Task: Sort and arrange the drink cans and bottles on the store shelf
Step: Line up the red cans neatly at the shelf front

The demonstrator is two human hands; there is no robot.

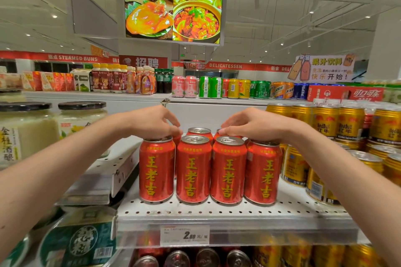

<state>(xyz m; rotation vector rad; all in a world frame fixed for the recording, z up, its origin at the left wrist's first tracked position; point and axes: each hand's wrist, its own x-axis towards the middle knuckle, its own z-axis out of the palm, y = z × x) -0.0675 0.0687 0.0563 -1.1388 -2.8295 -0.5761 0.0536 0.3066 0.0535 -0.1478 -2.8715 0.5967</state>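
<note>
Gold cans crowd the right of the perforated shelf, glass jars stand to the left, and a price tag hangs on the front rail. Four red cans line the front edge with more behind; the left hand curls its fingers onto a back-row can's top beyond the leftmost one; the right hand pinches the rim of a back-row can.

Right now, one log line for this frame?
left hand: fingers on outer-left red can top | right hand: fingers on back-row can rim | front row: four red cans | shelf
</note>
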